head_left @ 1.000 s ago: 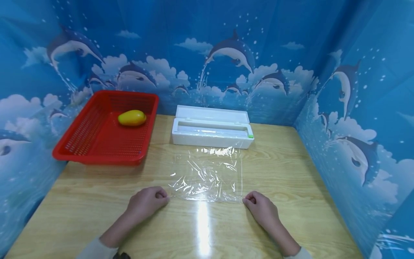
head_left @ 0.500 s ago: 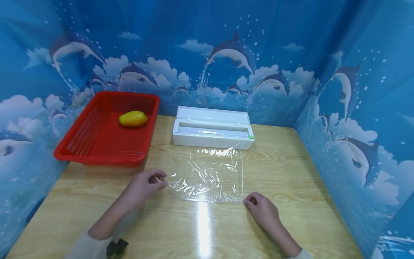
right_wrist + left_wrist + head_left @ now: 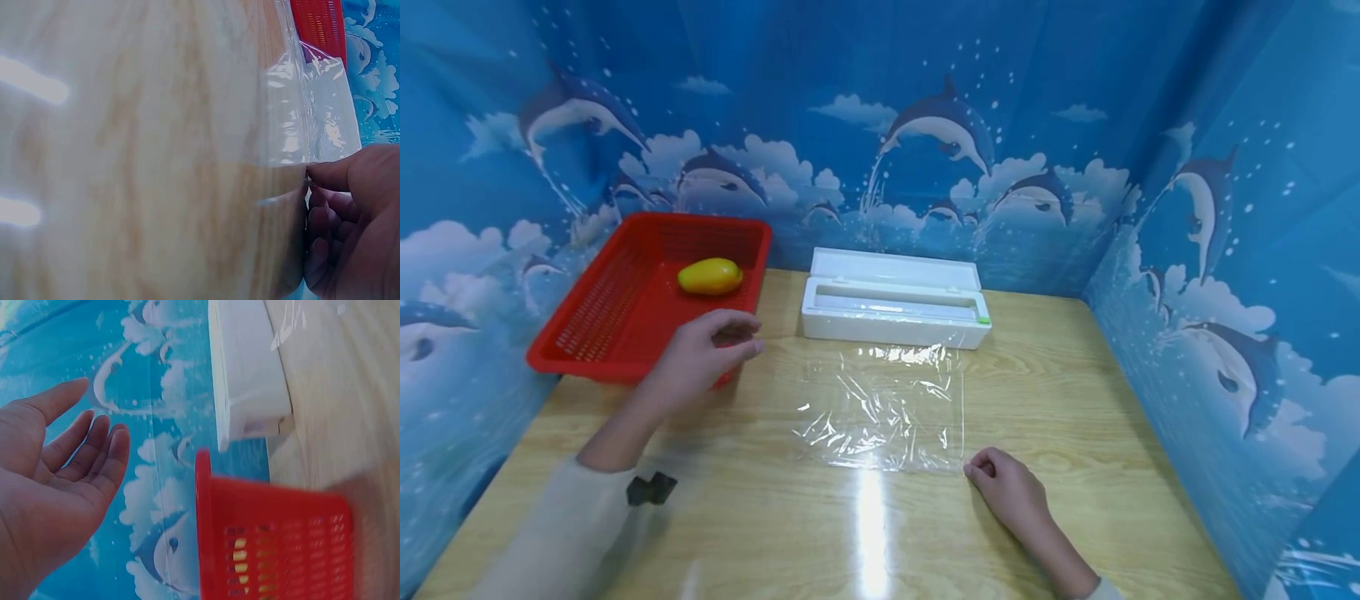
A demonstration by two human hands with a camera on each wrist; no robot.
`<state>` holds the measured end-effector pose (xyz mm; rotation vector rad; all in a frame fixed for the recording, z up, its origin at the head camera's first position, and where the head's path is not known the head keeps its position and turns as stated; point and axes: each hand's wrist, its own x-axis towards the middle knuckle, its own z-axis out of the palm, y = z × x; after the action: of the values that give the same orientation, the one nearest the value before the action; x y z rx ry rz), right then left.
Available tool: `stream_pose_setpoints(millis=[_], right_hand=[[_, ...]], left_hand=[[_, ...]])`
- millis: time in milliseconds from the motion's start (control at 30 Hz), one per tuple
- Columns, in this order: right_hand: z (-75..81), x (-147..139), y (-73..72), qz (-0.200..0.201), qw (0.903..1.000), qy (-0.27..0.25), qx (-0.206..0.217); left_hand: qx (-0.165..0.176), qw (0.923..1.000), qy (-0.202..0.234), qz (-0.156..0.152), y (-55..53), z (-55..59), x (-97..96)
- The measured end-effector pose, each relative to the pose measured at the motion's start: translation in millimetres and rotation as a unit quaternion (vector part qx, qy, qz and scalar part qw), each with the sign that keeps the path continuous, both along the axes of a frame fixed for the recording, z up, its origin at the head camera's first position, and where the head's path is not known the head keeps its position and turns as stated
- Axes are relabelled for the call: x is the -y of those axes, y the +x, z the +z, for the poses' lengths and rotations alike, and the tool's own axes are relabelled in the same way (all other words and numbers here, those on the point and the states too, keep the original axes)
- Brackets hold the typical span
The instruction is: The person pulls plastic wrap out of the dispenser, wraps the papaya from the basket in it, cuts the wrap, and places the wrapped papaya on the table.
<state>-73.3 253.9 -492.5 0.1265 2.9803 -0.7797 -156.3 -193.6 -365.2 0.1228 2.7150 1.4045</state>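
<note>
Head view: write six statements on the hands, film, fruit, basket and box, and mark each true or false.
1. The right hand pinches the film. True.
2. The left hand grips the fruit. False: it holds nothing.
3. The fruit lies in the basket. True.
4. The film lies inside the basket. False: it stretches in front of the box.
5. The box stands right of the basket. True.
6. The box's lid is closed. False: it is open.

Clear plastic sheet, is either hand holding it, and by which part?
The right hand pinches the clear plastic sheet by its near right corner, between thumb and fingers; the left hand holds nothing.
</note>
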Motion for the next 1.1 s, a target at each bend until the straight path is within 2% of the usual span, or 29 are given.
stream_pose_setpoints(millis=[133,400,567,900,1100], right_hand=[[-1.2,-0.9,-0.1,0.0,1.0,-0.002,0.001],[-2.2,-1.2,-0.5,-0.001,1.0,-0.001,-0.002],[-3.2,-1.2,-1.1,0.0,1.0,0.0,-0.004],[-2.7,-1.7,-0.4,-0.003,1.0,0.001,-0.005],[-3.0,-1.2,0.2,-0.005,0.9999,0.0,-0.01]], left_hand=[[-0.018,0.9998,-0.002,0.01,-18.9,3.6,10.6],[0.004,0.9995,0.004,0.031,-60.2,8.6,30.2],[-0.007,0.9992,-0.002,0.04,-83.3,6.0,45.0],[-0.01,0.9986,-0.029,0.042,-121.2,-0.4,64.3],[-0.012,0.998,-0.047,0.04,-138.1,-4.4,76.0]])
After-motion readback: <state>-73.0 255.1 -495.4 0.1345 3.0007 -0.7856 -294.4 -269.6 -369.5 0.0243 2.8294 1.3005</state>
